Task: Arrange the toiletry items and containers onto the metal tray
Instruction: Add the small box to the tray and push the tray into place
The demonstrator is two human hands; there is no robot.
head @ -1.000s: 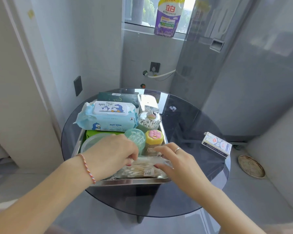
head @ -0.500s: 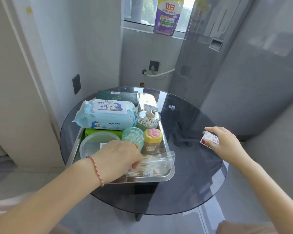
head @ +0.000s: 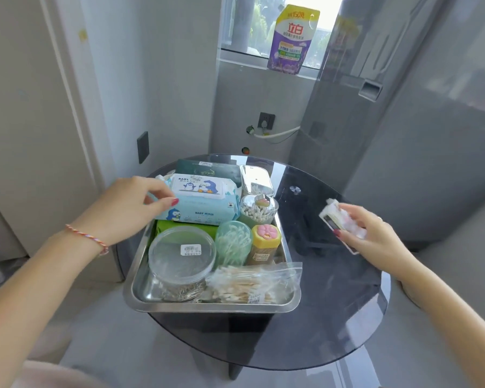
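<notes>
The metal tray (head: 213, 306) sits on the left half of a round dark glass table (head: 333, 303). It holds a blue baby-wipes pack (head: 202, 203), a clear round tub (head: 181, 254), a green swab cup (head: 233, 243), a yellow pink-lidded jar (head: 265, 242), a clear swab jar (head: 259, 210), a bag of cotton swabs (head: 252, 281) and a clear lidded box (head: 255, 179). My left hand (head: 132, 205) pinches the left end of the wipes pack. My right hand (head: 364, 233) holds a small white box (head: 333, 219) above the table, right of the tray.
A dark green packet (head: 205, 169) lies behind the wipes. A purple refill pouch (head: 291, 40) stands on the window ledge. Walls close in on the left and behind; a grey glass partition stands to the right. The table's right half has free surface.
My left hand has moved from the swab bag at the tray's front up to the wipes pack. My right hand has lifted the small white box off the table's right edge.
</notes>
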